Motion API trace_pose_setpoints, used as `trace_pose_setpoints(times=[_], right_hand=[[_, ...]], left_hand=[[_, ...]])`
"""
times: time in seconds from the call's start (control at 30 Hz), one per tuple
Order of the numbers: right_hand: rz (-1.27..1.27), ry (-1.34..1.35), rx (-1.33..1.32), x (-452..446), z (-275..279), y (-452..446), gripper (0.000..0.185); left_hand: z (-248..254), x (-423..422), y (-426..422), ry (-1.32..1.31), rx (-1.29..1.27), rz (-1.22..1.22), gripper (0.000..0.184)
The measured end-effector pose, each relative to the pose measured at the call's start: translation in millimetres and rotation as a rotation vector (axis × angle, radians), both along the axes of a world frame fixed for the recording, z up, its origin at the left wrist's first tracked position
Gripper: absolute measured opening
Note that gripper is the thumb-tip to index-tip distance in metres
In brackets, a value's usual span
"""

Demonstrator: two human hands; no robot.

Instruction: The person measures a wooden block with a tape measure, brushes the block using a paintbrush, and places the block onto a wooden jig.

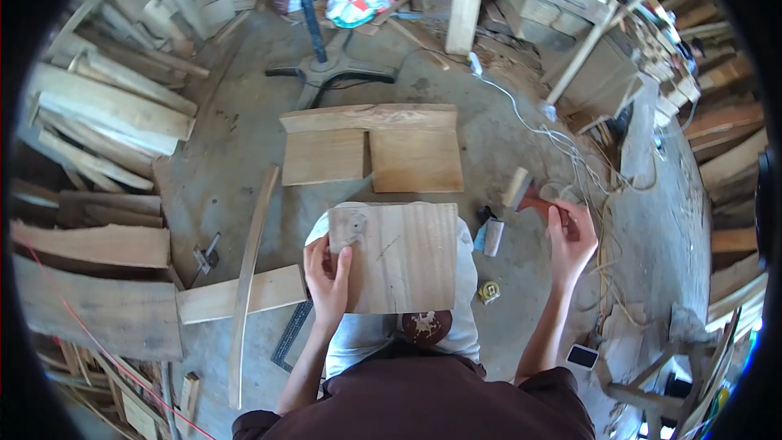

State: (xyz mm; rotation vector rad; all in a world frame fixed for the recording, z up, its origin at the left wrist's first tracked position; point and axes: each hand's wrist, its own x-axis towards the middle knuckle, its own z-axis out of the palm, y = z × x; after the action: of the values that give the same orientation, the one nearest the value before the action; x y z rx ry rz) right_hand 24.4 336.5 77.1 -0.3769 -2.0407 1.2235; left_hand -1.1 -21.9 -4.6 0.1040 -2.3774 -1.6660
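The left hand (328, 283) had its grip clasped on the left edge of a square wooden board (399, 257), thumb laid on the upper face and fingers curled round the side. The board was above the person's lap, over the pale trousers (463, 330), and showed a dark knot near its far left corner. The right hand (573, 235) was out to the right, well apart from the board, its grip wrapped about the red-brown handle of a brush (529, 195), whose broad, pale head pointed away and to the left.

On the floor (224, 122) ahead of the knees, two flat panels (417, 161) lay side by side, with a longer plank (371, 117) along their far edges. Between the board and the right forearm sat a yellow tape measure (489, 292), and a phone (582, 356) lay just beside the right elbow. To the left, a narrow strip of wood (253, 277) crossed over a pale board (277, 292), near a black carpenter's square (290, 337). Farther ahead stood a cross-shaped stand base (330, 72)
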Motion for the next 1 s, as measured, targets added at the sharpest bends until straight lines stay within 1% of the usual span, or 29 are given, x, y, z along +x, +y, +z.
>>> trace_pose_setpoints(times=[0.03, 0.13, 0.17, 0.27, 0.3, 0.33, 0.37, 0.4, 0.47, 0.57, 0.7, 0.8, 0.83, 0.93, 1.0], right_hand=[[0.064, 0.048, -0.045, -2, 11, -23, 0.016], [0.255, 0.174, -0.185, -18, 31, -91, 0.019], [0.288, 0.178, -0.163, -25, 24, -106, 0.020], [0.471, 0.165, -0.202, -34, 25, -150, 0.021], [0.532, 0.138, -0.285, -34, 24, -162, 0.022], [0.590, 0.110, -0.366, -34, 22, -172, 0.023], [0.637, 0.122, -0.377, -33, 19, -180, 0.024], [0.660, 0.103, -0.384, -30, 16, -184, 0.025], [0.678, 0.134, -0.268, -27, 4, -180, 0.023], [0.658, 0.029, -0.315, -21, -1, -173, 0.028], [0.847, -0.168, -0.651, -18, 4, -180, 0.033], [0.935, -0.251, -0.525, -21, -8, -190, 0.033], [0.940, -0.232, -0.505, -23, -15, -191, 0.028], [0.867, -0.227, -0.586, -23, -19, -191, 0.021], [0.837, -0.214, -0.554, -26, -21, -187, 0.018]], left_hand=[[3, 1, 2, -0.003, 0.020, 0.009, 0.045], [2, 1, 1, 0.034, -0.001, 0.027, 0.044], [4, 1, 1, 0.039, -0.011, 0.025, 0.044], [0, 2, -1, 0.040, -0.058, 0.027, 0.046], [-2, 3, -1, 0.027, -0.051, 0.046, 0.044], [-5, 4, -8, -0.059, -0.111, -0.007, 0.041], [-10, 3, -9, 0.000, -0.085, 0.003, 0.041], [-13, 3, -8, 0.058, -0.058, 0.011, 0.041], [-13, 2, -8, 0.080, -0.043, -0.004, 0.042], [-14, 2, -8, 0.087, -0.068, -0.006, 0.043], [-20, 4, -7, 0.116, -0.089, 0.017, 0.047], [-19, 2, -9, 0.096, -0.063, -0.010, 0.050], [-19, 2, -9, 0.088, -0.070, -0.015, 0.050], [-22, 2, -11, 0.074, -0.073, -0.014, 0.051], [-18, 2, -9, 0.061, -0.071, -0.007, 0.052]])
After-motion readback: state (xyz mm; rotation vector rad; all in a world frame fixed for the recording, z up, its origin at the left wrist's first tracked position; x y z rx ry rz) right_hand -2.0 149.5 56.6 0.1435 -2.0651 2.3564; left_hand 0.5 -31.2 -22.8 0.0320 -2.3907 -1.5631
